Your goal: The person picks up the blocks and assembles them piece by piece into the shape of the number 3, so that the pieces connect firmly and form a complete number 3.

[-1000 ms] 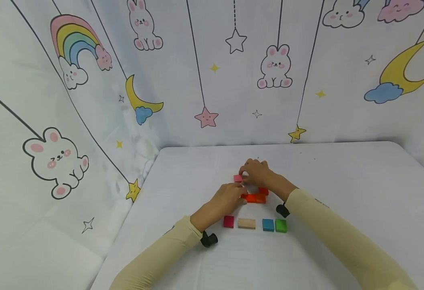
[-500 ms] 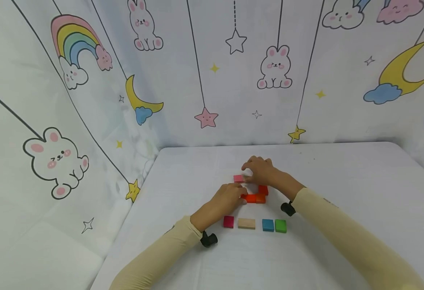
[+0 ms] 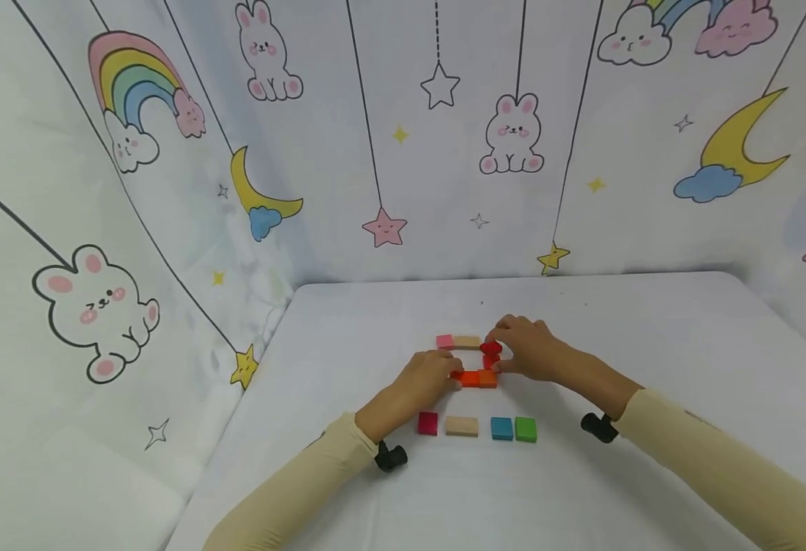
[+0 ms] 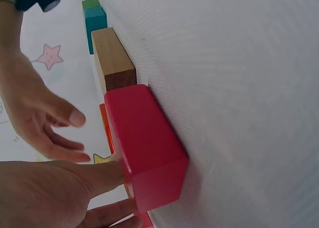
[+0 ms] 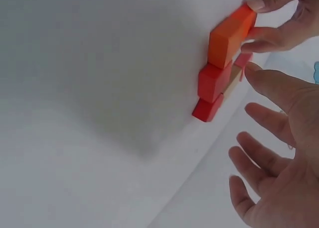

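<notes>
In the head view my left hand pinches the left end of a bright orange-red block between thumb and finger. An orange block adjoins that block on the right. My right hand is just right of the blocks, fingers spread and slightly bent. Its right wrist view shows nothing between thumb and fingers. Nearest to it are a red block and a second red block at the corner. Along the back lie a pink block and a wooden plank, completing a bent outline.
Nearer to me, a row holds a crimson block, a wooden block, a blue block and a green block. The white-covered table ends at a patterned cloth backdrop.
My right hand has moved right and nearer, away from the pink block, uncovering the wooden plank and the corner red block. The left hand keeps its place. The head view has shifted slightly.
</notes>
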`<act>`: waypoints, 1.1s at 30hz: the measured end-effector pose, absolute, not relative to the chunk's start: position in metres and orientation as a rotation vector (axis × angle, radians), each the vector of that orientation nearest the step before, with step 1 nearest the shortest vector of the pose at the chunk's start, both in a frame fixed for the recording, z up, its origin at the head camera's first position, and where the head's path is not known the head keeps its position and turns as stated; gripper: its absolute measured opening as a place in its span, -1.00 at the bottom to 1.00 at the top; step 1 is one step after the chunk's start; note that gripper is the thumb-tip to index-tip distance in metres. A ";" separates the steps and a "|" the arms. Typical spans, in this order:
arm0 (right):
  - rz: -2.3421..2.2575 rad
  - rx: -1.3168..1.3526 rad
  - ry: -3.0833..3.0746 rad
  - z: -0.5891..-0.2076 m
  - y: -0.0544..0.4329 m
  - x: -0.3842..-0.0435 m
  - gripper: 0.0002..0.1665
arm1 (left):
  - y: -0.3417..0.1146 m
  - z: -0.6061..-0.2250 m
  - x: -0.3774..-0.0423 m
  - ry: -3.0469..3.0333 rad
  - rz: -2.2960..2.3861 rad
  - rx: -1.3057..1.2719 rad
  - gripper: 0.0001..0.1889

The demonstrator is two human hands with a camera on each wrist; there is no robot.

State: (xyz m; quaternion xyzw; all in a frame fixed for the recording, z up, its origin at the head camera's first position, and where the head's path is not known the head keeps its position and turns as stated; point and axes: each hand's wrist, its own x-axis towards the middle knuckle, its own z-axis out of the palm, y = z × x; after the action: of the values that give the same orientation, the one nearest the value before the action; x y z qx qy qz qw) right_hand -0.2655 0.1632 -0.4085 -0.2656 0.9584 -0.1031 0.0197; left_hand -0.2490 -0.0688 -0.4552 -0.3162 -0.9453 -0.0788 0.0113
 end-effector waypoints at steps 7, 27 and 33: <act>-0.349 -0.772 2.936 -0.414 0.182 -0.231 -0.61 | -0.070 -0.456 -0.247 -2.935 -0.279 -0.986 -0.71; -0.378 -0.759 2.974 -0.434 0.211 -0.161 -0.62 | -0.069 -0.451 -0.243 -2.954 -0.225 -0.974 -0.70; -0.395 -0.774 2.996 -0.437 0.209 -0.160 -0.65 | -0.068 -0.452 -0.243 -2.952 -0.234 -0.975 -0.70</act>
State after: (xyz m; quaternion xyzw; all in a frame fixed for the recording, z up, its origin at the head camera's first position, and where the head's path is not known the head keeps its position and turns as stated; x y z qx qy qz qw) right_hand -0.1596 0.2087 -0.4370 -0.2482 0.9603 -0.1266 0.0108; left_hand -0.2427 -0.0681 -0.4520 -0.3128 -0.9468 -0.0749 0.0117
